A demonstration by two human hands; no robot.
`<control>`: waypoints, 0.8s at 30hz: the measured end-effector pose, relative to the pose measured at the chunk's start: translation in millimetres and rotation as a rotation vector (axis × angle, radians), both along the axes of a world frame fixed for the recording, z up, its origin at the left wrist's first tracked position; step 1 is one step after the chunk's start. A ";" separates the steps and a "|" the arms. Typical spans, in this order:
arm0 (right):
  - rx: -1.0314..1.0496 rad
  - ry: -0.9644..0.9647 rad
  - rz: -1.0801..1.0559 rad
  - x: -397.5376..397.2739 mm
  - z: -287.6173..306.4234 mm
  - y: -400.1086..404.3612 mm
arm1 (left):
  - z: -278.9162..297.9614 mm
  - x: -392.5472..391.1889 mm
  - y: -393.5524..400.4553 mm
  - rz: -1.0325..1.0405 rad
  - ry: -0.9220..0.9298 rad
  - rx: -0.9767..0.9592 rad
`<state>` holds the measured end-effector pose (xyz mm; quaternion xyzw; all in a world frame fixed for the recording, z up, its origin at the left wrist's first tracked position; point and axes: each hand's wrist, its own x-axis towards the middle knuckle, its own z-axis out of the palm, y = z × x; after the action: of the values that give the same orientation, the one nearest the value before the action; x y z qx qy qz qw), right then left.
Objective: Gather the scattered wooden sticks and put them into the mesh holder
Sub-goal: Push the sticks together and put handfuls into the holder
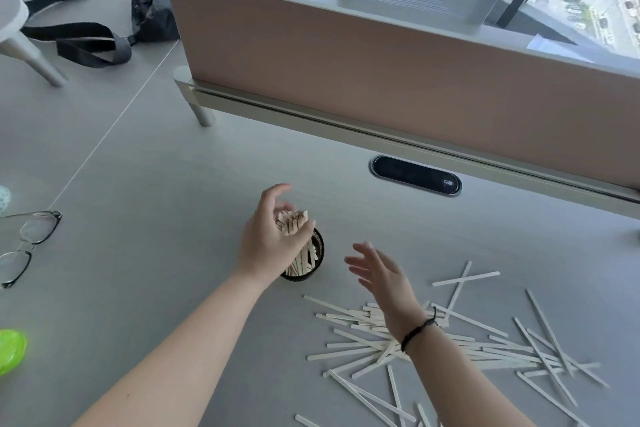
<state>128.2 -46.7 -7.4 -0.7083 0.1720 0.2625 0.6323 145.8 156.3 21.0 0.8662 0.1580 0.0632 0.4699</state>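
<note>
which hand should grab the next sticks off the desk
Right, probably. The right hand is open, holds nothing and hovers just above the loose sticks. The left hand is busy: it grips a bundle of sticks standing in the holder.

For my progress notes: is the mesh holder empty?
No. The mesh holder already holds a bundle of wooden sticks, gripped by the left hand.

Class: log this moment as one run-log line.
left hand: grips stick bundle in mesh holder | right hand: open, empty | loose sticks: scattered on desk
</note>
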 end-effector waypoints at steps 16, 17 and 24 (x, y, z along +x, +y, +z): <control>-1.053 -0.324 0.493 -23.0 -40.9 -175.9 | -38.2 -65.9 -105.3 -1.040 0.372 0.722; -1.073 -0.320 0.544 -21.1 -41.2 -186.7 | -40.8 -65.3 -110.6 -1.056 0.387 0.731; -1.174 -0.568 0.819 -10.5 -43.8 -210.5 | -56.3 -65.7 -157.8 -1.139 0.394 0.859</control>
<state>117.7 -257.2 -51.2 -0.9751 -0.1618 0.1495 0.0249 80.1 -1.5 -35.3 0.9169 -0.2731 -0.2909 0.0125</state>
